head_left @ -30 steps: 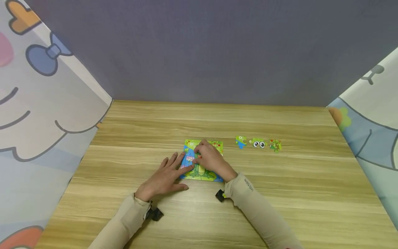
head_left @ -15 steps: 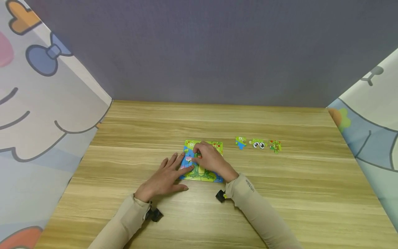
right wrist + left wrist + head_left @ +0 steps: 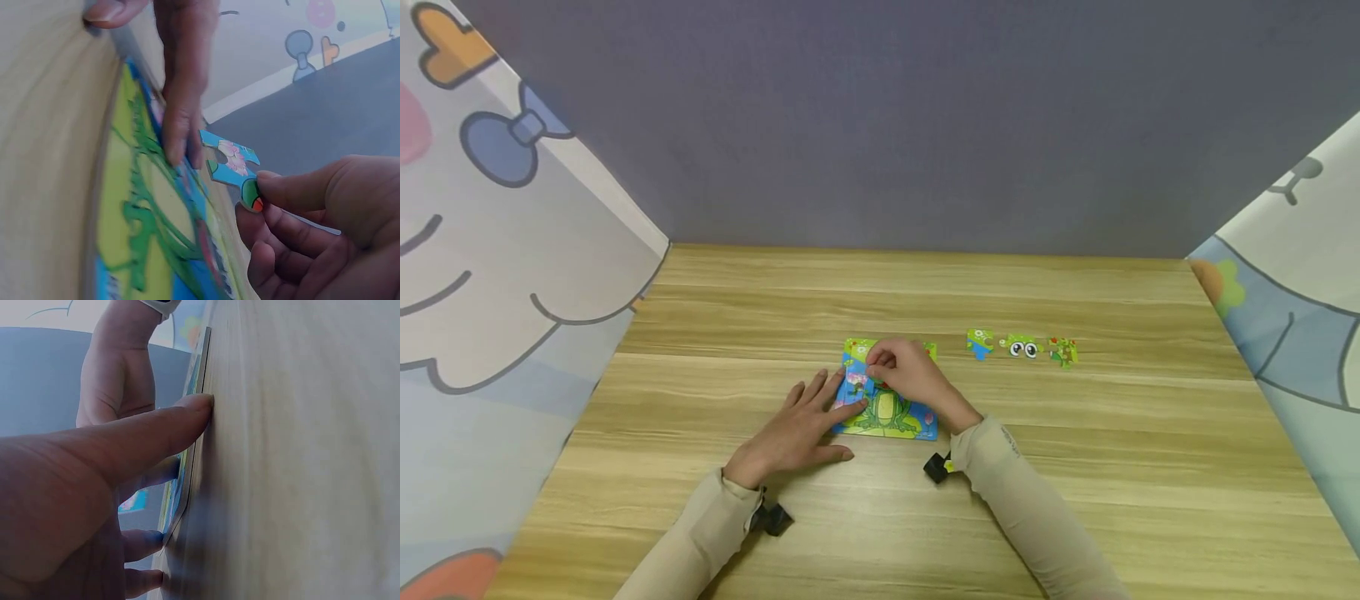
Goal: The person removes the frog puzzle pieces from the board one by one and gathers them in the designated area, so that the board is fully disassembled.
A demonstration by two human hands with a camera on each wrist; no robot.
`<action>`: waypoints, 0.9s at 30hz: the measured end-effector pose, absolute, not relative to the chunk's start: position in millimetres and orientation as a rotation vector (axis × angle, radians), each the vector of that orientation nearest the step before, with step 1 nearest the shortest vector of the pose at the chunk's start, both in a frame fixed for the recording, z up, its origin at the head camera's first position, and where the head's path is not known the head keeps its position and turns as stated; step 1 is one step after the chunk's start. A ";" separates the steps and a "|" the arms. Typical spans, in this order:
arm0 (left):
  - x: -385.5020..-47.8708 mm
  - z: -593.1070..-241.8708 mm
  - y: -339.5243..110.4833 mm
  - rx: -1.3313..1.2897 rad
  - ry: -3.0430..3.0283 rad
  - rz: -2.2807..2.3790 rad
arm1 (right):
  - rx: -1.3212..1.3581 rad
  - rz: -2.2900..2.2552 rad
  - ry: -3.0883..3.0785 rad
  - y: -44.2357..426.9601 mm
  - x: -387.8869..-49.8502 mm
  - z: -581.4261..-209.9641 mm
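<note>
A frog jigsaw puzzle board point(image 3: 887, 427) lies flat on the table. My left hand point(image 3: 797, 429) rests with spread, straight fingers at the board's left edge, its index finger reaching over the picture and its thumb on the wood. Above the board's middle, my right hand point(image 3: 913, 371) pinches a puzzle piece point(image 3: 231, 164) between thumb and fingers. Blue with a pink flower, this piece has a green and red knob at the pinched end. It is lifted and tilted off the board in the right wrist view. In the head view my right hand covers part of the board.
To the right of the board lie several loose things in a row: a blue and green puzzle piece point(image 3: 979, 342), a piece with two eyes point(image 3: 1023, 347) and a piece with red flowers point(image 3: 1063, 351). A grey panel point(image 3: 925, 125) stands behind the table point(image 3: 1150, 417).
My right hand has risen slightly off the board, and the flower piece has come up with it. More of the frog shows beneath. My left hand stays in place.
</note>
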State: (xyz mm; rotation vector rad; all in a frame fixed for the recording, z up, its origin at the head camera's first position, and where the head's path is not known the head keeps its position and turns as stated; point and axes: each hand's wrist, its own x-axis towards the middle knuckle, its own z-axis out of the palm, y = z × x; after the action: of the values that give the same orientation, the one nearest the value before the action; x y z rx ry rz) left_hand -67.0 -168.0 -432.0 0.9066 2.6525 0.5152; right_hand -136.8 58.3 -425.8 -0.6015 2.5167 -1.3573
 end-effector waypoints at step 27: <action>-67.2 -432.9 -167.7 0.885 2.636 0.528 | -0.396 -1.412 2.559 142.6 -147.8 -419.2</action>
State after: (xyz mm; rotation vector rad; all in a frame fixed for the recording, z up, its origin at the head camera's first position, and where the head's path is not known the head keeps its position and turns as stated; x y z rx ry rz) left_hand -67.2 -167.7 -432.9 0.8850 2.6361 0.5276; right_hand -147.8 142.6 -419.2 -0.3959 2.5595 -1.4123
